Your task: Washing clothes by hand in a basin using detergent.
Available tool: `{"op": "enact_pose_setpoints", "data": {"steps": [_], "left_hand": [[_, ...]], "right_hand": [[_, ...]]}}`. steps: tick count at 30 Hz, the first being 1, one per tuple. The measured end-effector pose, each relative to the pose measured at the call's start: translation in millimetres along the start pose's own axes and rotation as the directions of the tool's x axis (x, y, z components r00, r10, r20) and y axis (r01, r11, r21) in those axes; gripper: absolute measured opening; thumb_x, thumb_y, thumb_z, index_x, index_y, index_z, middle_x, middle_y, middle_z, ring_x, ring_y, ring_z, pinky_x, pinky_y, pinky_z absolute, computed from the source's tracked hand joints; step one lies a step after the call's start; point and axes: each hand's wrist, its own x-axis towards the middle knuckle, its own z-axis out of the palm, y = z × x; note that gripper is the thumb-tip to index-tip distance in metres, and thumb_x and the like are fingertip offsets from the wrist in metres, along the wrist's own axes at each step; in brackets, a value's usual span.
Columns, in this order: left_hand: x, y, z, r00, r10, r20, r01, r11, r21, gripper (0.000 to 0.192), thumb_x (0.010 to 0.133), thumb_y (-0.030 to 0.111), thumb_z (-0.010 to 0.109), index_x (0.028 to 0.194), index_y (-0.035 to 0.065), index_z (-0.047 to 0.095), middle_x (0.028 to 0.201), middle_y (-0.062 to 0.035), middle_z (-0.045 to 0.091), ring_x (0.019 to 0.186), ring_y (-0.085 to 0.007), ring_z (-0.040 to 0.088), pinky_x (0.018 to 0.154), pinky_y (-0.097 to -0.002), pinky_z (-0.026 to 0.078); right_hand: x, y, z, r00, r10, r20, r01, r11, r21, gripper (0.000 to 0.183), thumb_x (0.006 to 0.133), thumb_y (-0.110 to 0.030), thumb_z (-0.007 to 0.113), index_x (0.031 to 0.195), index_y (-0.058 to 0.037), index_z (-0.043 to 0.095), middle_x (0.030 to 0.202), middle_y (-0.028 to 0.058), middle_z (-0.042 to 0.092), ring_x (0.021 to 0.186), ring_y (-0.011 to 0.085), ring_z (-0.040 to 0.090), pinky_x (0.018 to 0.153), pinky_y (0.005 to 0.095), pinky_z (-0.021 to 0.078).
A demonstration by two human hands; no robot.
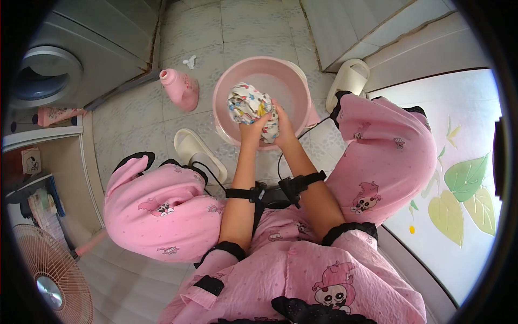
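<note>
A bunched white cloth point(247, 103) with a colourful print is gripped between my two hands. It is held over a round pink plastic basin point(224, 85) on the tiled floor. My left hand point(255, 128) has hold of the cloth from the left, near the basin's front rim. From the right, my right hand point(284, 124) grips the same bundle, fingers partly hidden behind it. The basin's pale floor shows beyond the cloth; whether water lies in it, I cannot tell.
Left of the basin stands an uncapped pink plastic bottle point(182, 91), with a small white scrap point(189, 62) behind it. Cream slippers point(200, 156) lie on both sides. A front-loading washing machine point(48, 75) is at far left, an electric fan point(52, 275) below. Black cables run beside my strapped forearms.
</note>
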Motion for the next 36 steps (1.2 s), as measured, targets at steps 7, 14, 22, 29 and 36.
{"op": "enact_pose_setpoints", "data": {"steps": [7,14,22,29,36], "left_hand": [[-6.3,-2.2,8.1,0.999,0.048,-0.005,-0.048,0.999,0.0,0.038,0.06,-0.002,0.064,0.097,0.0,0.057,0.092,-0.0062,0.06,0.081,-0.0168,0.059,0.068,-0.0287,0.048],[-2.7,-5.4,-3.2,0.995,-0.069,0.065,0.073,0.996,-0.05,0.041,0.062,0.0,0.064,0.102,0.0006,0.056,0.092,-0.0065,0.06,0.078,-0.0162,0.059,0.065,-0.0282,0.049],[6.9,-12.3,-19.1,0.98,-0.174,0.092,0.184,0.975,-0.122,0.042,0.063,-0.001,0.061,0.104,0.0016,0.055,0.093,-0.0082,0.06,0.078,-0.0187,0.061,0.064,-0.0303,0.051],[2.1,-4.9,-8.9,0.981,-0.178,-0.079,0.166,0.976,-0.142,0.035,0.061,0.001,0.063,0.096,0.001,0.056,0.085,-0.0059,0.059,0.074,-0.0165,0.059,0.062,-0.0301,0.049],[-13.2,23.0,11.4,0.91,0.048,-0.413,-0.073,0.996,-0.044,0.073,0.06,0.001,0.074,0.122,-0.0026,0.037,0.114,-0.0116,0.05,0.097,-0.0185,0.054,0.081,-0.0287,0.047]], "right_hand": [[0.2,8.3,-14.6,0.998,-0.039,-0.056,0.044,0.994,0.096,0.03,0.088,-0.03,0.052,0.104,-0.0042,0.057,0.096,0.0086,0.062,0.081,0.0193,0.062,0.07,0.0312,0.0514],[8.1,6.1,-29.5,0.992,0.01,-0.127,-0.01,1.0,0.003,0.024,0.085,-0.022,0.048,0.094,-0.0024,0.059,0.086,0.0112,0.062,0.072,0.0211,0.062,0.063,0.0344,0.0521],[15.9,9.6,-23.1,0.973,-0.011,-0.229,-0.037,0.978,-0.204,0.027,0.082,-0.025,0.044,0.088,-0.0033,0.058,0.08,0.011,0.061,0.068,0.0215,0.061,0.064,0.0352,0.0516],[12.5,7.8,-21.1,0.958,0.066,-0.278,-0.119,0.976,-0.18,0.032,0.084,-0.033,0.047,0.091,-0.0036,0.058,0.084,0.0112,0.061,0.071,0.022,0.062,0.065,0.0355,0.0517],[13.0,11.1,-22.0,0.845,-0.409,-0.344,0.126,0.779,-0.614,0.042,0.084,-0.039,0.05,0.102,-0.0019,0.055,0.086,0.0094,0.06,0.077,0.0194,0.059,0.069,0.0334,0.0488]]}}
